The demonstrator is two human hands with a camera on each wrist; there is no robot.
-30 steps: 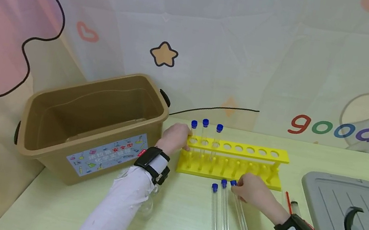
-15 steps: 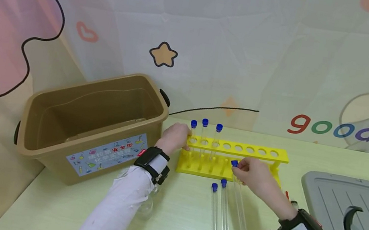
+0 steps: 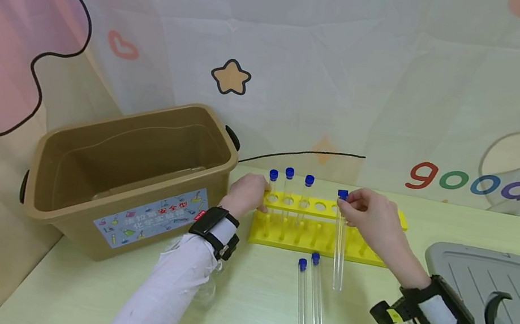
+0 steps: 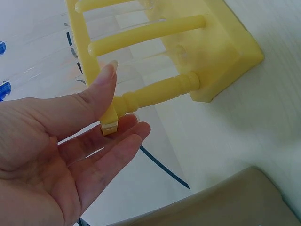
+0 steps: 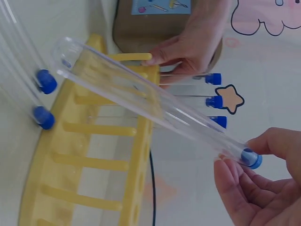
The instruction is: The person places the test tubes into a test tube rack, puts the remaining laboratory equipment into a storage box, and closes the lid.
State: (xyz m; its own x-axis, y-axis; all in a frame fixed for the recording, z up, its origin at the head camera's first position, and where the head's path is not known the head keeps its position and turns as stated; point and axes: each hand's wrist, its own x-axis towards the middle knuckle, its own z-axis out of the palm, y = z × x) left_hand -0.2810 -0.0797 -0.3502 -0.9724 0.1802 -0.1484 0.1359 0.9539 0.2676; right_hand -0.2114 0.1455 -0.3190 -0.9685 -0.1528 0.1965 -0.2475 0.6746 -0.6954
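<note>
My left hand [image 3: 246,194] grips the left end of the yellow test tube rack [image 3: 328,248], thumb on one side of the top bar and fingers on the other in the left wrist view. By its blue cap, my right hand [image 3: 376,219] pinches a clear test tube [image 3: 339,250], raised in front of the rack with its rounded end hanging down. Three blue-capped tubes [image 3: 289,181] stand in the rack's leftmost holes. Two more test tubes [image 3: 316,309] lie on the table before the rack, caps toward it.
A brown plastic bin [image 3: 135,164] with a printed label stands left of the rack. On the right lies a grey ridged lid [image 3: 487,315] with a black handle. A clear glass object [image 3: 206,290] is partly hidden behind the left forearm.
My right hand has lifted the third test tube off the table and carried it up to the front of the rack, tilting it closer to upright. My left hand stays on the rack.
</note>
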